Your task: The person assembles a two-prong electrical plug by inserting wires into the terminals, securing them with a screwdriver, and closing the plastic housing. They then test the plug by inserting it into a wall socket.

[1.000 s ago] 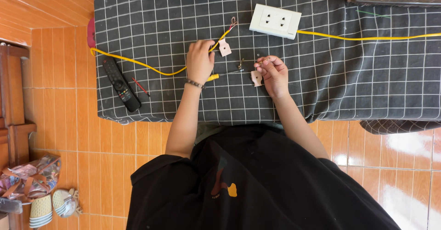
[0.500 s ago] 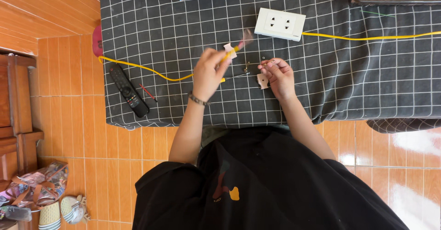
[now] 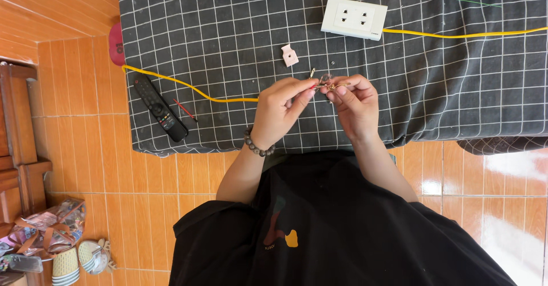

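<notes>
Centrally, both hands met over the checked table [image 3: 456, 92]. The left hand [image 3: 279, 109] had its fingers pinched together on the stripped end of the yellow cable [image 3: 188, 86]; the right hand [image 3: 354, 106] had its fingers clamped on a small brass fitting [image 3: 337, 85], the two touching. In my judgement, a steady grip close to the bare strands would serve best. A pink plastic piece [image 3: 289, 55] lay at 11 o'clock of the hands, a white double socket [image 3: 354, 19] at 1 o'clock, a black remote [image 3: 160, 108] at 9 o'clock. Loose small parts nearby could roll underhand.
</notes>
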